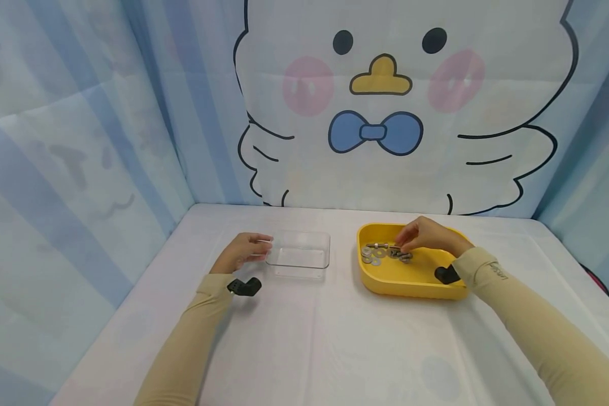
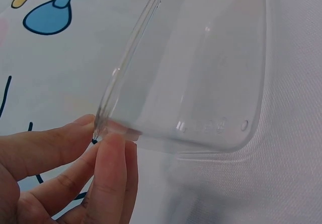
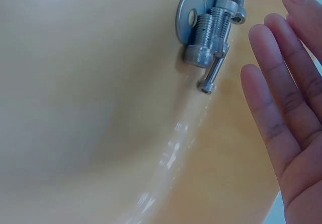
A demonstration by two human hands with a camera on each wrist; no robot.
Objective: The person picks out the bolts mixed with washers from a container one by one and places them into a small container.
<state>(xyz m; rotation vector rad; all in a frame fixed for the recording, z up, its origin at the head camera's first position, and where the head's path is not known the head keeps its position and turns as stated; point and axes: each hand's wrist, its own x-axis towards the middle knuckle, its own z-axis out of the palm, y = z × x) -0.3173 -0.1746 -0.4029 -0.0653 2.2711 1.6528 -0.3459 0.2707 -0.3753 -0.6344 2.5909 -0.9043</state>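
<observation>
The left hand (image 1: pixel 241 252) pinches the corner of the clear box (image 1: pixel 300 255) in the middle of the frame, on the desk (image 1: pixel 335 349). The right hand (image 1: pixel 426 235) hangs over the bolts and washers (image 1: pixel 385 252) in the yellow tray (image 1: pixel 411 282), fingers loose and holding nothing. It looks like the picking step; next it must pinch one bolt.

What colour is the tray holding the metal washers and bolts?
Yellow; the shallow plastic tray shows best in the head view.

Under the right hand (image 1: pixel 426 235), silver bolts (image 1: pixel 385 251) are lying in a yellow tray (image 1: pixel 411 279). The left hand (image 1: pixel 241 251) is touching a clear box (image 1: pixel 299 256); both sleeves (image 1: pixel 193 332) are showing beige. Beyond the hands, a blue-striped curtain (image 1: pixel 81 141) is showing a white duck with a blue bow.
</observation>
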